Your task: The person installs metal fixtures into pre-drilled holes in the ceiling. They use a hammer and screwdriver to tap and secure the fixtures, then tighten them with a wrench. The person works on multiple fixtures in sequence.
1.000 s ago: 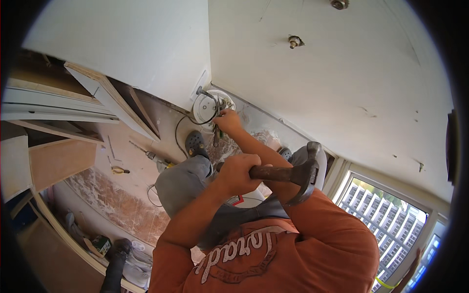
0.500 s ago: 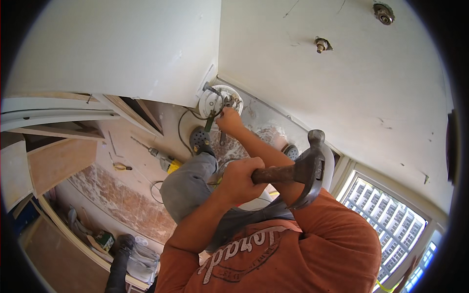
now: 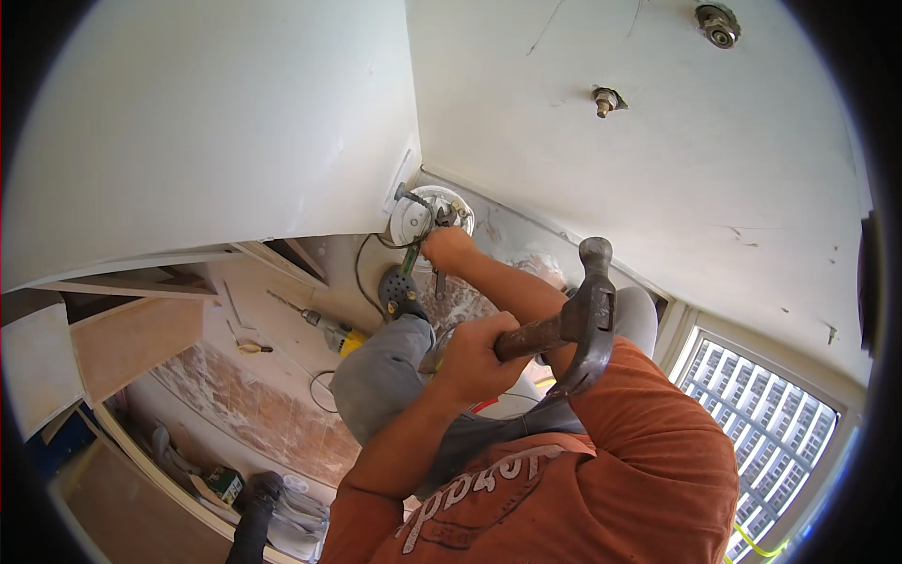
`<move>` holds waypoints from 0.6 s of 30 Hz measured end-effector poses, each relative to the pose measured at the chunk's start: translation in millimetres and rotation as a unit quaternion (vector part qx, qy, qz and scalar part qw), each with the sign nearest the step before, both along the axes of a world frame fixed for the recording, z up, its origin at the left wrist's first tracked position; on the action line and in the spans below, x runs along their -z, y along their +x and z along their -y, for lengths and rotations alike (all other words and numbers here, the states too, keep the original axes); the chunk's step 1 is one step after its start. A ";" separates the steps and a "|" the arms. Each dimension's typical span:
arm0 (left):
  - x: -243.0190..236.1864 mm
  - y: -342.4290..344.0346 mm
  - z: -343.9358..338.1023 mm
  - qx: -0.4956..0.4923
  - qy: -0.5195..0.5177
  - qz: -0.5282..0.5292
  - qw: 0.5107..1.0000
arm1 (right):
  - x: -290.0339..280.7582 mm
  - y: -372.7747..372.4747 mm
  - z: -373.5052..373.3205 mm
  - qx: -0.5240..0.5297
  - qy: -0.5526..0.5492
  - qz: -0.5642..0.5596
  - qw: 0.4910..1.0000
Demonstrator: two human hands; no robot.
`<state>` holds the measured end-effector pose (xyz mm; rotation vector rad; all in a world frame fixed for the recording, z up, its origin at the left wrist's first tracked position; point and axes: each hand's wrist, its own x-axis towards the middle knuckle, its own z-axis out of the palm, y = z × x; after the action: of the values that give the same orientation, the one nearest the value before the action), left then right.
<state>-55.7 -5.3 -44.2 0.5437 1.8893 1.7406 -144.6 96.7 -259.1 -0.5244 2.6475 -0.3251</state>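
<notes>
My left hand (image 3: 474, 362) is closed around the dark handle of a claw hammer (image 3: 594, 320), raised close to me with its claw pointing down. Further off, my right hand (image 3: 449, 249) reaches over a round white bucket top (image 3: 407, 218) in the corner. Its fingers are curled around the middle of an adjustable wrench (image 3: 441, 285), with the jaws showing above the hand and the handle end below. Beside that hand lies a green-handled tool (image 3: 410, 259). A dark cord or hose loops across the bucket top.
White walls meet behind the bucket. Two metal pipe fittings (image 3: 606, 101) (image 3: 719, 26) stick out of the right wall. A yellow and grey drill (image 3: 334, 331) lies on the dusty floor near my shoe (image 3: 401, 293). Wooden framing (image 3: 141, 338) stands left; a window (image 3: 761, 404) is at right.
The view has shifted slightly, so the bucket, floor and wall fittings sit differently in it. The hammer stays in my left hand, and my right hand remains at the wrench.
</notes>
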 end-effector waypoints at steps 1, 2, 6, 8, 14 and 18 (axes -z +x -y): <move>-2.1 -1.1 -1.1 0.005 -0.005 0.010 1.000 | 4.0 -0.5 -1.3 0.005 0.000 -0.003 1.000; -2.3 -2.2 -1.9 0.010 -0.005 0.007 1.000 | 7.6 -0.5 -2.1 -0.021 -0.002 -0.023 1.000; 5.6 -4.7 -2.1 0.013 -0.005 0.044 0.999 | 16.5 1.8 -3.5 -0.061 -0.032 -0.088 0.994; 11.5 -5.5 -4.3 0.015 -0.005 0.056 0.998 | 19.0 -2.0 -7.7 -0.074 -0.034 -0.084 0.993; 21.7 -9.4 -21.8 -0.025 0.004 0.043 0.999 | 22.9 -0.8 -17.5 -0.103 -0.062 -0.106 0.987; 22.7 -19.4 -26.4 0.000 -0.035 0.045 0.998 | 16.5 10.8 -16.0 -0.038 -0.193 -0.105 0.975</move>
<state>-75.2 21.1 -66.9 0.4323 1.8788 1.6639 -133.8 112.6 -275.6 -0.8191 2.7647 -0.8111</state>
